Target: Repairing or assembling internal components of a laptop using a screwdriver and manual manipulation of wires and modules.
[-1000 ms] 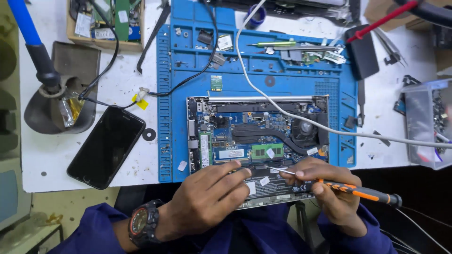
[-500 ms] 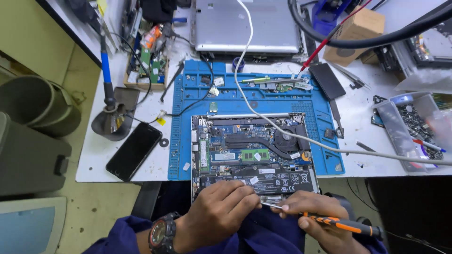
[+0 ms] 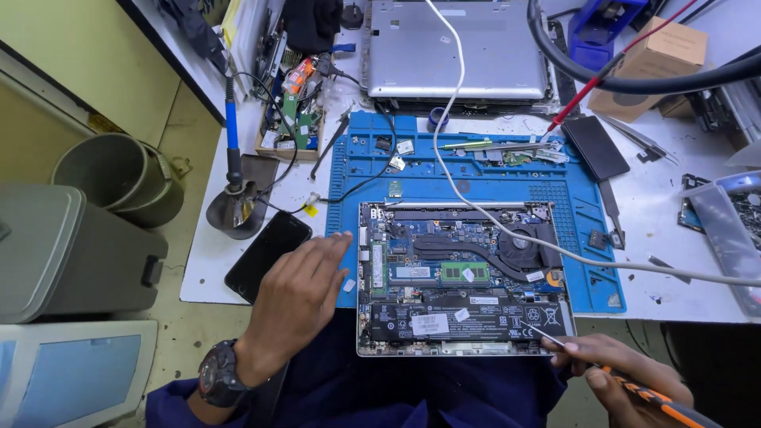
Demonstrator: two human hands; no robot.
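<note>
Orange-and-black, that's the handle of the slim precision screwdriver pinched in the right hand, fingers pressed together around the grip like a pen. Its thin metal shaft runs up and left, and the tip sits at the lower right corner of the long black battery pack, touching or just about, hard to say which.

The left hand holds nothing. It lies flat with the fingers spread, fingertips on the left edge of the blue silicone repair mat, just beside the opened silver laptop base and next to a black smartphone lying face up.

The laptop base sits bottom cover off at the front edge of the mat, right in front of the person. My guess on handling: the shell is stiff and fairly light, but everything inside is delicate. The green memory stick, the black fan and copper heat pipe don't want fingers on them. The battery is the one to be careful with, probably soft-celled, so no bending or poking. Best to grab the base by its metal side rims.

A white cable drapes across the board, so it could snag. Further out there's a closed grey laptop at the back, a blue-handled soldering iron in its stand, and a brown cardboard box.
</note>
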